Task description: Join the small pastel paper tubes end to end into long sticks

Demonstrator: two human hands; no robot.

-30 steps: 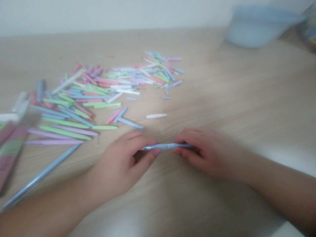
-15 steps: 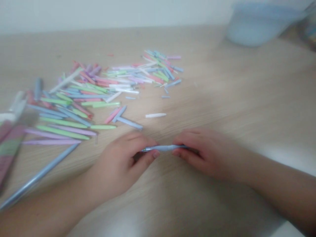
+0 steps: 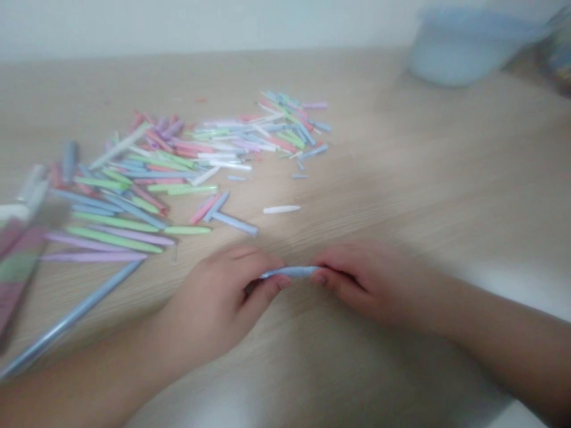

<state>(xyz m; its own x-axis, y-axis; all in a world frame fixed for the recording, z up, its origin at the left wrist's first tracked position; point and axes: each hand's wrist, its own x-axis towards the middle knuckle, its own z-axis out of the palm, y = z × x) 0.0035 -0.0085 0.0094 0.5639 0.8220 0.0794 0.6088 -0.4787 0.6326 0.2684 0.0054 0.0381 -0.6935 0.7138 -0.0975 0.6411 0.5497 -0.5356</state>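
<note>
A short light-blue stick [image 3: 292, 272] lies level just above the wooden table [image 3: 401, 178], held at both ends. My left hand [image 3: 218, 300] pinches its left end with thumb and fingers closed. My right hand [image 3: 361, 279] pinches its right end, fingers curled round it. Only the middle of the stick shows between the two hands. The picture is blurred.
A wide scatter of pastel sticks [image 3: 178, 166] in pink, green, blue, purple and white covers the table's left and middle. A single white stick [image 3: 281, 209] lies just beyond my hands. A long blue rod [image 3: 71, 321] runs along the left. A pale blue container [image 3: 464, 47] stands far right.
The hands have drawn closer together along the blue stick and dropped slightly toward me, so less of the stick shows between them. Nothing else on the table has moved.
</note>
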